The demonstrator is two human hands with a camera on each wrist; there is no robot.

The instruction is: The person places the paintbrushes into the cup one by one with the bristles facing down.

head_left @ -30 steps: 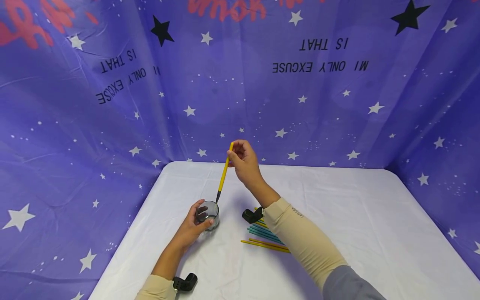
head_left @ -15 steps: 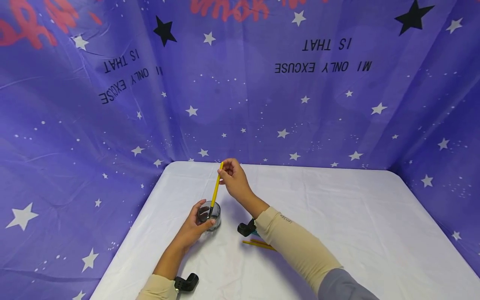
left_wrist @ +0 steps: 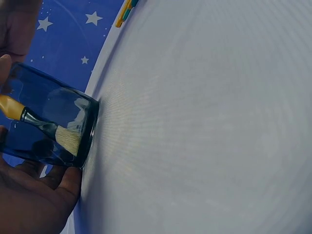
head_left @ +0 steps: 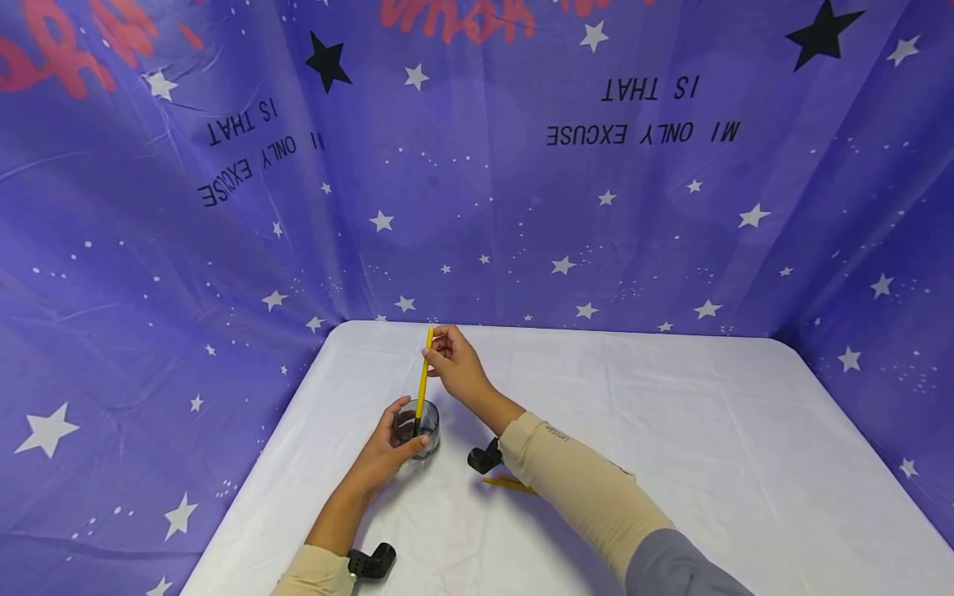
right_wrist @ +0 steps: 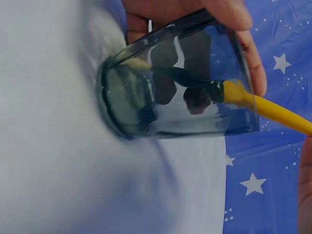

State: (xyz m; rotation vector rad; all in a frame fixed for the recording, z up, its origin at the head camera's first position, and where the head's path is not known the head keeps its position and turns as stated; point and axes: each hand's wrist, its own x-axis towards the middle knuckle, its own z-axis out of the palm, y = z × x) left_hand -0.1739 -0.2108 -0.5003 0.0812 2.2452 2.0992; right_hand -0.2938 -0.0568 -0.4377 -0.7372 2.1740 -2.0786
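Note:
My left hand (head_left: 383,451) grips a clear drinking glass (head_left: 430,443) around its side, thumb in front and fingers behind. The glass stands on the white table. A yellow paintbrush (head_left: 423,382) leans inside it, bristles down; in the left wrist view its pale bristles (left_wrist: 68,140) are close to the glass bottom. With thumb and fingertips, my right hand (head_left: 458,364) pinches the brush near the top of its handle. The right wrist view shows the dark ferrule (right_wrist: 187,78) through the glass wall, with the handle passing out over the rim.
Yellow sticks (head_left: 510,484) lie on the white table (head_left: 671,430) under the right forearm, which hides most of them. Teal ones show beside yellow in the left wrist view. A purple curtain with stars (head_left: 477,165) hangs behind and at both sides.
My right hand has come down and to the left, lowering the paintbrush from above the rim into the glass. The left hand has stayed on the glass. The forearm now covers more of the sticks.

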